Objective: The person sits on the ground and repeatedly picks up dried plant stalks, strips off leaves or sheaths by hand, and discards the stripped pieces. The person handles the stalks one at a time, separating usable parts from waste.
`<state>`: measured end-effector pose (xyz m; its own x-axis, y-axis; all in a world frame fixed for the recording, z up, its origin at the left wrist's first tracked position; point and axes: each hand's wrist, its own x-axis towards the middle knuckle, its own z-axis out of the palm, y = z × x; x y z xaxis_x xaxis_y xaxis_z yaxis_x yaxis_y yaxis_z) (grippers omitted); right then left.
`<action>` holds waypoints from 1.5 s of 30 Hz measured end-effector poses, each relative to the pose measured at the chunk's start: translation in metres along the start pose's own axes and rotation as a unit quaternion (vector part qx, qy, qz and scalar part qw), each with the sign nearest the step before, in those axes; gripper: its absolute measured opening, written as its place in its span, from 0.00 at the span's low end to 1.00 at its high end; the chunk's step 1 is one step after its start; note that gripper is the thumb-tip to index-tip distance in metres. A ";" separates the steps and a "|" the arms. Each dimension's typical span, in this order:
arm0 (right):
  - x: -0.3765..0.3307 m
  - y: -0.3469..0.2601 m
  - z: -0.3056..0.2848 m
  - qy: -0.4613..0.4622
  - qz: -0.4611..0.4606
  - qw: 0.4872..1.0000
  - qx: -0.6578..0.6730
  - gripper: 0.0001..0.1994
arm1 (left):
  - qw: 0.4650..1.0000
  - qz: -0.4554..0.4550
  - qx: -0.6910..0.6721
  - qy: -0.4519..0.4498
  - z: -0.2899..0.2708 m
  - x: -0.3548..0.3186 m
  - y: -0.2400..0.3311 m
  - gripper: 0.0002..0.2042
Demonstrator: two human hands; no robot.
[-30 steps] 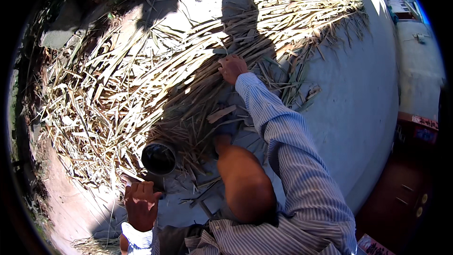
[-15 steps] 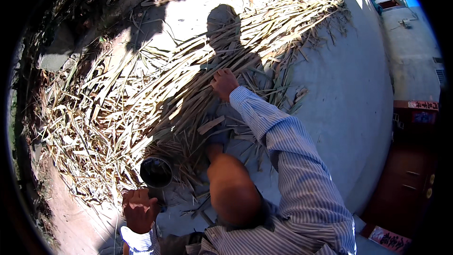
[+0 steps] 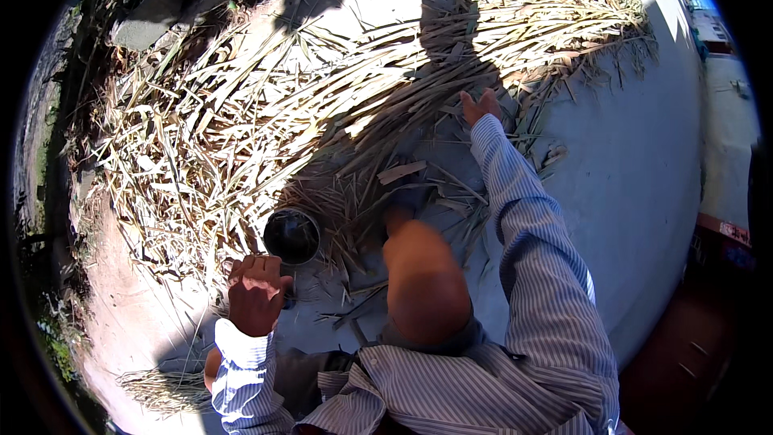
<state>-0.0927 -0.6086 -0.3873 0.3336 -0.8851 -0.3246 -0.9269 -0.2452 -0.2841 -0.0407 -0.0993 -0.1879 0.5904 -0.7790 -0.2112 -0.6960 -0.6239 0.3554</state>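
Long dry leaf stalks [image 3: 362, 72] lie in a broad heap across the ground, pale in the sun and darker under my shadow. My right hand [image 3: 481, 106] is stretched out at the heap's near edge, thumb and finger apart; I see nothing in it. Close to my body on the left, my left hand [image 3: 256, 294] has its fingers curled under and its back upward. Whatever it may grip is hidden beneath. Just beyond that hand stands a dark round bucket [image 3: 291, 236], its inside mostly black.
My bent knee [image 3: 431, 306] rises between my arms. A small bundle of dry stalks [image 3: 165, 391] lies at lower left. Stones and brush [image 3: 149, 20] border the far left. Pale concrete [image 3: 620, 185] spreads to the right, toward a wall [image 3: 729, 129] and a dark red door [image 3: 684, 346].
My right hand has drawn off the stalks toward the right, and its thumb and finger have spread. The view has shifted, bringing the small bundle at lower left into sight. My left hand stays curled.
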 end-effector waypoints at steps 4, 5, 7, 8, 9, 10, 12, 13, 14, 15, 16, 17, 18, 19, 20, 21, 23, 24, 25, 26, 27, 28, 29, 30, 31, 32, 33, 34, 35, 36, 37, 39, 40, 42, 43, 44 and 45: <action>-0.042 0.001 0.089 -0.226 0.216 0.894 0.320 0.46 | 0.999 0.002 -0.020 -0.035 0.000 0.001 -0.004 0.13; -0.054 -0.005 0.106 -0.279 0.244 0.842 0.391 0.47 | 0.999 0.001 -0.026 -0.043 0.001 -0.001 -0.006 0.12; -0.052 -0.022 0.133 -0.308 0.263 0.801 0.441 0.47 | 0.998 0.006 -0.031 -0.055 -0.003 0.005 -0.005 0.11; -0.061 -0.042 0.138 -0.327 0.270 0.779 0.462 0.47 | 0.998 0.002 -0.043 -0.041 -0.001 0.003 -0.006 0.12; -0.068 -0.059 0.139 -0.305 0.272 0.801 0.437 0.45 | 0.996 -0.020 -0.042 -0.071 -0.001 0.000 -0.006 0.14; -0.070 -0.066 0.146 -0.300 0.266 0.809 0.430 0.44 | 0.994 -0.036 -0.041 -0.098 -0.003 0.000 -0.006 0.17; -0.055 -0.072 0.156 -0.279 0.251 0.828 0.417 0.42 | 0.994 -0.042 -0.033 -0.094 -0.001 0.001 -0.008 0.17; -0.047 -0.069 0.169 -0.264 0.258 0.813 0.451 0.38 | 0.994 -0.047 -0.029 -0.094 -0.001 0.000 -0.007 0.18; -0.027 -0.054 0.182 -0.267 0.263 0.797 0.473 0.35 | 0.994 -0.043 -0.022 -0.098 -0.002 0.000 -0.007 0.18; -0.004 -0.034 0.193 -0.262 0.269 0.781 0.499 0.32 | 0.994 -0.031 -0.016 -0.101 -0.002 0.003 -0.008 0.18; 0.009 -0.025 0.197 -0.260 0.271 0.764 0.525 0.30 | 0.995 -0.021 -0.007 -0.101 -0.002 0.005 -0.010 0.18; -0.018 -0.059 0.185 -0.181 0.274 0.812 0.482 0.19 | 0.994 -0.040 -0.007 -0.098 0.001 -0.002 -0.012 0.18; -0.026 -0.070 0.165 -0.195 0.252 0.799 0.511 0.17 | 0.994 -0.043 0.003 -0.103 -0.001 0.001 -0.006 0.19; -0.034 -0.084 0.144 -0.203 0.224 0.789 0.535 0.14 | 0.994 -0.046 0.005 -0.101 -0.004 -0.001 -0.006 0.19; -0.037 -0.095 0.122 -0.206 0.195 0.778 0.561 0.12 | 0.995 -0.046 0.011 -0.091 -0.008 -0.001 -0.005 0.19; -0.037 -0.102 0.101 -0.221 0.154 0.750 0.605 0.12 | 0.995 -0.046 0.018 -0.082 -0.014 -0.001 -0.002 0.19; -0.032 -0.112 0.061 -0.217 0.086 0.704 0.671 0.09 | 0.996 -0.045 0.019 -0.075 -0.015 -0.004 0.000 0.19; -0.008 -0.101 0.039 -0.329 0.047 0.666 0.668 0.07 | 0.996 -0.042 0.019 -0.076 -0.016 -0.005 -0.001 0.19; -0.018 -0.115 0.018 -0.270 0.049 0.681 0.679 0.06 | 0.995 -0.049 0.019 -0.081 -0.015 -0.008 -0.001 0.19; -0.022 -0.121 -0.004 -0.264 0.032 0.673 0.691 0.05 | 0.995 -0.051 0.016 -0.083 -0.016 -0.010 -0.002 0.19; -0.021 -0.122 -0.024 -0.260 0.015 0.663 0.702 0.05 | 0.995 -0.056 0.014 -0.086 -0.016 -0.013 -0.002 0.19; -0.017 -0.120 -0.038 -0.254 -0.002 0.654 0.713 0.05 | 0.994 -0.058 0.013 -0.089 -0.015 -0.014 -0.002 0.19; -0.011 -0.113 -0.043 -0.242 0.009 0.668 0.704 0.04 | 0.995 -0.054 0.006 -0.082 -0.015 -0.016 -0.002 0.19; -0.001 -0.109 -0.043 -0.230 0.019 0.681 0.695 0.04 | 0.996 -0.051 -0.002 -0.075 -0.014 -0.019 -0.004 0.19; 0.013 -0.101 -0.044 -0.216 0.028 0.695 0.685 0.04 | 0.997 -0.046 -0.010 -0.066 -0.013 -0.020 -0.005 0.19; 0.023 -0.097 -0.040 -0.262 0.029 0.691 0.673 0.05 | 0.997 -0.044 -0.007 -0.063 -0.013 -0.020 -0.005 0.19; 0.030 -0.086 -0.036 -0.259 0.023 0.711 0.654 0.06 | 0.997 -0.042 -0.004 -0.059 -0.014 -0.020 -0.005 0.19; 0.027 -0.086 -0.029 -0.262 0.019 0.730 0.632 0.07 | 0.997 -0.047 -0.001 -0.059 -0.013 -0.021 -0.005 0.19; 0.030 -0.073 -0.013 -0.268 0.047 0.746 0.608 0.07 | 0.997 -0.048 -0.004 -0.063 -0.014 -0.021 -0.005 0.19; 0.037 -0.052 0.015 -0.272 0.076 0.761 0.584 0.08 | 0.996 -0.046 -0.004 -0.070 -0.013 -0.020 -0.005 0.19; 0.043 -0.047 0.031 -0.281 0.102 0.775 0.557 0.09 | 0.996 -0.051 -0.004 -0.075 -0.016 -0.021 -0.003 0.20; -0.001 -0.061 0.055 -0.193 0.126 0.918 0.323 0.16 | 0.995 -0.064 -0.005 -0.074 -0.016 -0.022 -0.002 0.20; -0.018 -0.056 0.065 -0.049 0.036 0.986 0.156 0.18 | 0.996 -0.058 -0.005 -0.069 -0.015 -0.023 -0.003 0.20; -0.048 -0.061 0.091 0.120 -0.144 0.978 -0.090 0.22 | 0.996 -0.056 0.004 -0.068 -0.015 -0.021 -0.003 0.20; -0.064 -0.070 0.100 0.159 -0.225 0.947 -0.163 0.24 | 0.996 -0.057 0.008 -0.071 -0.016 -0.020 -0.003 0.20; -0.081 -0.089 0.102 0.088 -0.301 0.940 -0.131 0.27 | 0.995 -0.060 0.010 -0.075 -0.015 -0.020 -0.002 0.20; -0.091 -0.100 0.115 0.017 -0.372 0.922 -0.106 0.27 | 0.996 -0.054 0.017 -0.076 -0.014 -0.019 -0.002 0.20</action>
<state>-0.0109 -0.4580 -0.4329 0.8884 -0.4518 -0.0820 -0.4578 -0.8580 -0.2327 -0.0449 -0.0823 -0.1716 0.5961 -0.7062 -0.3820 -0.6471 -0.7042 0.2923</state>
